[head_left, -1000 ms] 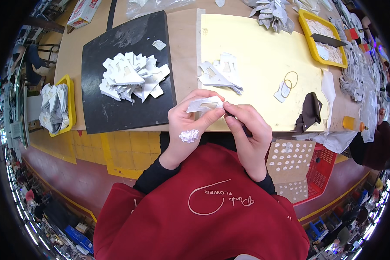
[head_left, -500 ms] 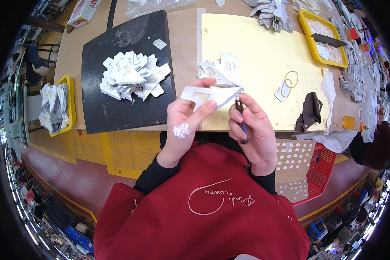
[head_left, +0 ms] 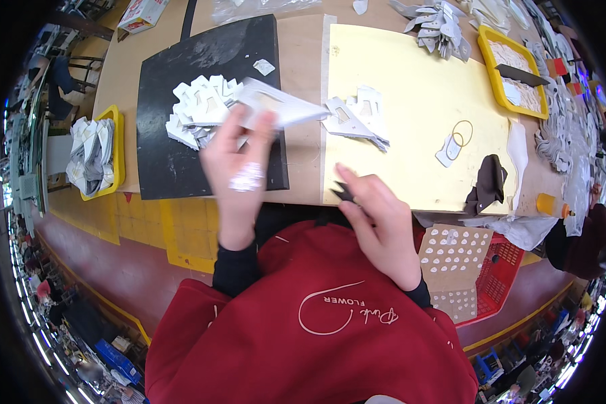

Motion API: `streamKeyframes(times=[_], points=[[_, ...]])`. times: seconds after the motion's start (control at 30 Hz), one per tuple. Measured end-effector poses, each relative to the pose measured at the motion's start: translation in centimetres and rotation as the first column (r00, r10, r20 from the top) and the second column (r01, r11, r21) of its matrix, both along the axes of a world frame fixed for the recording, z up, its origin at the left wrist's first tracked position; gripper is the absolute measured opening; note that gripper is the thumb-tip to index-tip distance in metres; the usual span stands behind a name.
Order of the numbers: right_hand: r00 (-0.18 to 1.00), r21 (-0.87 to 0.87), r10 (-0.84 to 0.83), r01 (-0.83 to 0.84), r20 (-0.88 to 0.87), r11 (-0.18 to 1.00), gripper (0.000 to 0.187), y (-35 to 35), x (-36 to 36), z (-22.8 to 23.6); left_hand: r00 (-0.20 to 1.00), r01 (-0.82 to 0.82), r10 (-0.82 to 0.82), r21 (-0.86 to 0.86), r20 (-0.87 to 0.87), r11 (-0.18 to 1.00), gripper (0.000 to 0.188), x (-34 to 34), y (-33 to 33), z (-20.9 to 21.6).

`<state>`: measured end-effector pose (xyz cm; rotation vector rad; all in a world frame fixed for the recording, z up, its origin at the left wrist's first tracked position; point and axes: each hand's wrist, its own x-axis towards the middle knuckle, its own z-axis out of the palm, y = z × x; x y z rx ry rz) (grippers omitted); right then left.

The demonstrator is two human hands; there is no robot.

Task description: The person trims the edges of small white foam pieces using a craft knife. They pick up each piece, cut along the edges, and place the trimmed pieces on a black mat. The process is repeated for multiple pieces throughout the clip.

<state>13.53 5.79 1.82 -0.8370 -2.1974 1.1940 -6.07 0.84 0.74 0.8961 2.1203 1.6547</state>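
Hands were held apart, a white piece [head_left: 291, 108] pinched in the left hand [head_left: 234, 161], a dark tool [head_left: 343, 193] gripped by the right hand [head_left: 385, 214]. Beyond the left, a pile [head_left: 194, 108] was seemingly finished; beyond the right, few loose pieces [head_left: 367, 128] were seemingly left.

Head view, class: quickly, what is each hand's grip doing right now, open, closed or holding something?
Left hand: closed on a white piece, blurred.
Right hand: closed on a small dark tool; its exact kind is unclear.

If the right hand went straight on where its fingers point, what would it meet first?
Probably the left hand, or the black board if it's lower; depth is unclear.
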Motion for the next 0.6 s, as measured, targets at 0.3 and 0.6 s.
streamKeyframes(times=[0.3,0.6], points=[[0.963,-0.127,-0.267,0.263,-0.017,0.956,0.033,1.5,2.1,-1.1,0.647,-0.372,0.237,-0.028,-0.724,0.928,0.034,-4.4,-1.2,1.1],[0.975,-0.175,-0.223,0.218,-0.008,0.96,0.035,0.2,2.3,-0.7,0.873,0.288,-0.366,-0.265,-0.323,0.92,0.058,4.7,4.2,-5.8]])
